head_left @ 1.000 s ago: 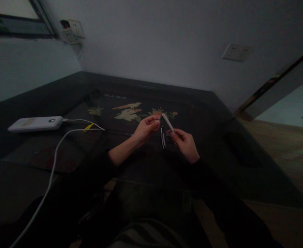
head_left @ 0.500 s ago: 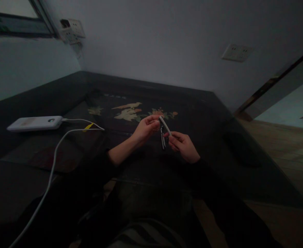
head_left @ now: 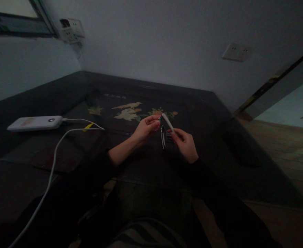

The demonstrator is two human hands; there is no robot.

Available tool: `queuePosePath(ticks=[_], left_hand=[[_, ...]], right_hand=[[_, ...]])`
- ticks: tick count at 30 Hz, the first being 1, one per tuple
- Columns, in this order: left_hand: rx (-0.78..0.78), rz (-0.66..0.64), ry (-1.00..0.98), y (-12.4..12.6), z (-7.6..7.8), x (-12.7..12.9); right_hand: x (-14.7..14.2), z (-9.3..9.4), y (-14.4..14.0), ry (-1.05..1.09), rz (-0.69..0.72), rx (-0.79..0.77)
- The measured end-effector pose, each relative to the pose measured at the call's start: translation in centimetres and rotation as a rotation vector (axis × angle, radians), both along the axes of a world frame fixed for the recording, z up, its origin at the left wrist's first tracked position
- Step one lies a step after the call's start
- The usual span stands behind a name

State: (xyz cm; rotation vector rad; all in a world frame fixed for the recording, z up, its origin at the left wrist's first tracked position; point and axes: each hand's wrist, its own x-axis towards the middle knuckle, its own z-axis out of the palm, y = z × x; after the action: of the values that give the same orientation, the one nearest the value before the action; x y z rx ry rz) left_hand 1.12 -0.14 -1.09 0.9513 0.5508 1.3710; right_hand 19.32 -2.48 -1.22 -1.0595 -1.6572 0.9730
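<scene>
My right hand [head_left: 186, 144] grips the lower end of a slim, pale, slightly curved strip [head_left: 168, 122], thumb and fingers closed on it. The strip slants up and left, its upper end close to the fingertips of my left hand [head_left: 146, 130]. That hand is closed in a pinch around a small greenish piece [head_left: 160, 118] by the strip's tip; its kind is too small to tell. Below, between the hands, a metal nail clipper [head_left: 163, 138] lies on the dark table [head_left: 146, 162]. A small metallic object [head_left: 169, 137] beside it is partly hidden by my right fingers.
A white power bank-like device [head_left: 35, 123] lies at left, a white cable [head_left: 53, 165] running from it toward me. A yellow tag [head_left: 88, 127] hangs on the cable. A dark flat object [head_left: 241, 150] is at right. Wall sockets [head_left: 237, 52] are behind the table.
The strip has turned to show its broader side, its tip moving slightly right, off the left fingertips. My right hand has shifted up a little, uncovering the metallic object. The greenish piece now shows.
</scene>
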Motion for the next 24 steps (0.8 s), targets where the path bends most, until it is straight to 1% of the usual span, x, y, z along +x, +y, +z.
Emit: queuePosePath(ticks=[4, 7, 12, 14, 17, 24], left_hand=[[-0.004, 0.011, 0.009, -0.02, 0.03, -0.07], [-0.014, 0.008, 0.018, 0.01, 0.06, -0.1], [-0.041, 0.008, -0.018, 0.07, 0.12, -0.03], [-0.038, 0.007, -0.013, 0.03, 0.15, -0.01], [-0.03, 0.007, 0.012, -0.04, 0.15, -0.01], [-0.002, 0.005, 0.009, 0.1, -0.11, -0.02]], right_hand=[[-0.04, -0.03, -0.3, -0.045, 0.045, 0.012], [0.02, -0.15, -0.47, -0.024, 0.1, -0.015], [-0.05, -0.16, -0.59, 0.131, 0.268, -0.165], [-0.11, -0.11, -0.53, 0.185, 0.3, -0.215], [-0.16, -0.12, -0.32, 0.202, 0.263, -0.228], [-0.11, -0.43, 0.18, 0.132, 0.1, -0.168]])
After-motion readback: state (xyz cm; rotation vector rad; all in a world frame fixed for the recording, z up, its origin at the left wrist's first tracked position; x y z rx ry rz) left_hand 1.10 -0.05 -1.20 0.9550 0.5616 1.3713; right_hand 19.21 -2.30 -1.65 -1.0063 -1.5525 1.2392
